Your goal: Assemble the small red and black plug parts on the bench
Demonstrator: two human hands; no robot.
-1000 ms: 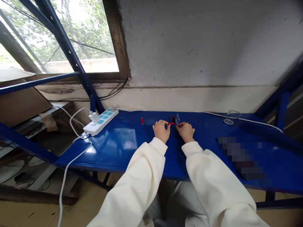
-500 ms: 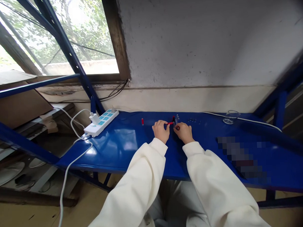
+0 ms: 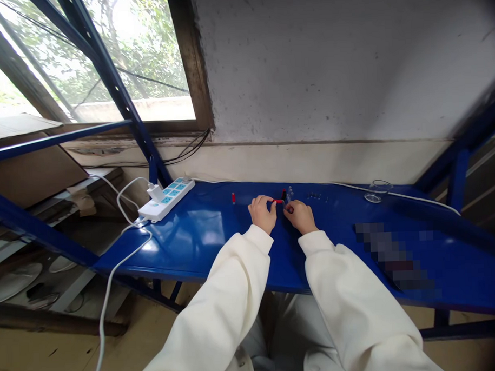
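My left hand (image 3: 262,214), thumb and fingers pinched, grips a slim red rod-like piece (image 3: 278,201) that points to the right. Opposite it, my right hand (image 3: 301,217) is closed on something small; a dark reddish bit shows at its fingertips, but its kind is too small to tell. Just beyond the fingertips, a small black-and-red piece (image 3: 283,194) and a cluster of small clear pieces (image 3: 290,192) sit on the blue table (image 3: 192,236). Farther left, a small red cylinder (image 3: 233,198) stands upright, apart from both hands.
Several tiny clear pieces (image 3: 314,195) lie right of the hands. A clear glass (image 3: 378,188) stands at the back right, near a white cable. A white power strip (image 3: 167,200) with a plug occupies the left end. A pixelated dark object (image 3: 392,256) lies at front right.
The red piece in my left hand has tilted slightly, now lying closer to level. My right hand stays almost in place. The camera view has shifted a little.
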